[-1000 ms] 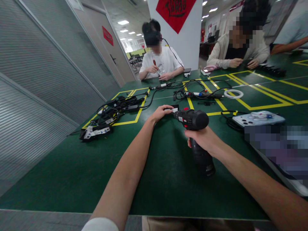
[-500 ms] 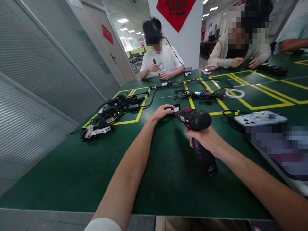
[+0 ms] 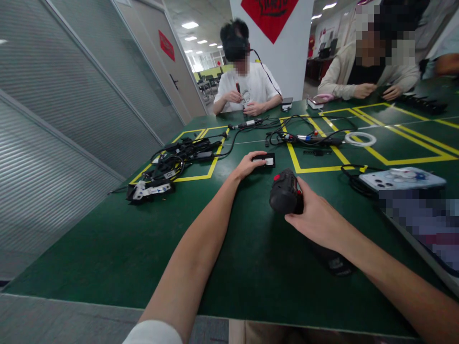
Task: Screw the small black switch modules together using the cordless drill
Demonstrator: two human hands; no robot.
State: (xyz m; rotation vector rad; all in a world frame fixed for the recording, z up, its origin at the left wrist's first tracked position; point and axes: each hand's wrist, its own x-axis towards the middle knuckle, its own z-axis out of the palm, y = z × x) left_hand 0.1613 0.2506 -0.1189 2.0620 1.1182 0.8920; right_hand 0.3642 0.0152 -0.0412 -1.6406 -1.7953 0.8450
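My right hand (image 3: pixel 315 210) is wrapped round a black cordless drill (image 3: pixel 285 193) with red details. Its rear end faces me, and the dark battery base (image 3: pixel 339 265) shows below my wrist; the bit is hidden behind the body. Further forward, my left hand (image 3: pixel 250 165) grips the left end of a small flat black part (image 3: pixel 271 157) with a white piece in it, lying on the green table. A gap separates the drill from that part.
A pile of black cables and adapters (image 3: pixel 195 155) lies left, beside a black and white bracket (image 3: pixel 150 190). A cabled tool (image 3: pixel 304 138) and white ring (image 3: pixel 360 139) lie ahead. At right are a phone (image 3: pixel 401 177) and a blurred screen. Two people sit across.
My right hand has drawn the drill back from the black part and turned it, so its rear end now faces me. My left hand stays on the part.
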